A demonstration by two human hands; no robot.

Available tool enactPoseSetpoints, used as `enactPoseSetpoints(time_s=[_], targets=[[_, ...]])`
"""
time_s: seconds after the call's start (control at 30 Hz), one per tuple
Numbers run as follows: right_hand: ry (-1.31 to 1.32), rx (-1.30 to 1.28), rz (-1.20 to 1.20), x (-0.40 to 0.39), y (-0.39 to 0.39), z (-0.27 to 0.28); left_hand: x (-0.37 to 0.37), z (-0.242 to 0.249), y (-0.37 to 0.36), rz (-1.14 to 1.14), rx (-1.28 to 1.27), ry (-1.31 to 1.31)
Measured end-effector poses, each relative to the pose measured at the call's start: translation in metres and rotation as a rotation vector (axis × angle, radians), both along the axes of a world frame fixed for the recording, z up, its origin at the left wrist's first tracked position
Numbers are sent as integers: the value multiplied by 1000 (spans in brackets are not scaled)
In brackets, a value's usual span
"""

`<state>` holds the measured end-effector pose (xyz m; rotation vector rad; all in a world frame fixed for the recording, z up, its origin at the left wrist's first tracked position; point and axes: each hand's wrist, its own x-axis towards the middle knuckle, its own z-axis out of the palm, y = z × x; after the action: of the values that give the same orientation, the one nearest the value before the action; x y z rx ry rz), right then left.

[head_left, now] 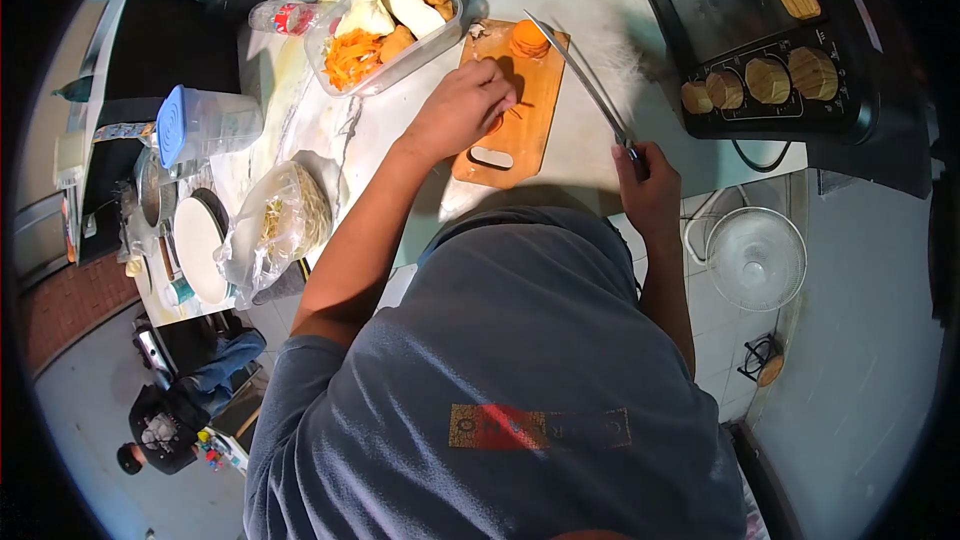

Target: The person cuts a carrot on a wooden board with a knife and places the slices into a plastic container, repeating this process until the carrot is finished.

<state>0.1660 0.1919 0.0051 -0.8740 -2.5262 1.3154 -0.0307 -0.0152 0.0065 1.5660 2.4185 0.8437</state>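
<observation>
The person's left hand (462,110) rests on the orange wooden cutting board (520,130), its fingers curled down onto a small orange piece near the middle of the board; how firmly they press cannot be told. The right hand (648,180), to the right of the board and nearer the person, is clenched around the dark handle of a long steel kitchen knife (585,80), whose blade slants up and left so that its tip reaches over the far right corner of the board. At the far end of the board, just beyond the left fingers, stands a thick orange carrot chunk (529,38).

Left of the board and beyond it sits a clear rectangular plastic container (330,58) with shredded carrot, pale slices and browned pieces in it. Farther left stands a clear tub with a blue lid (200,125), and nearer, a clear plastic bag of pale noodles (290,220). At the far right lies a black cooker panel with round wooden knobs (765,80).
</observation>
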Motion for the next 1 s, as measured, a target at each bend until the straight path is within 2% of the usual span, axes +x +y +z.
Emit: enactPoseSetpoints(time_s=[0.43,0.53,0.6,0.73,0.9,1.0], targets=[[-30,-30,31,-3,0,2,5,-1,6,5,-61,40],[-52,-27,28,-3,2,3,3,-3,0,62,-16,-61],[-44,-25,30,-3,3,1,3,-1,-6,185,92,-195],[-26,-53,33,-4,4,-1,-6,20,-32,312,217,-206],[-33,-67,55,-9,1,-4,-41,43,-84,688,273,123],[-18,-60,88,-12,-1,-5,-64,31,-110,745,127,267]])
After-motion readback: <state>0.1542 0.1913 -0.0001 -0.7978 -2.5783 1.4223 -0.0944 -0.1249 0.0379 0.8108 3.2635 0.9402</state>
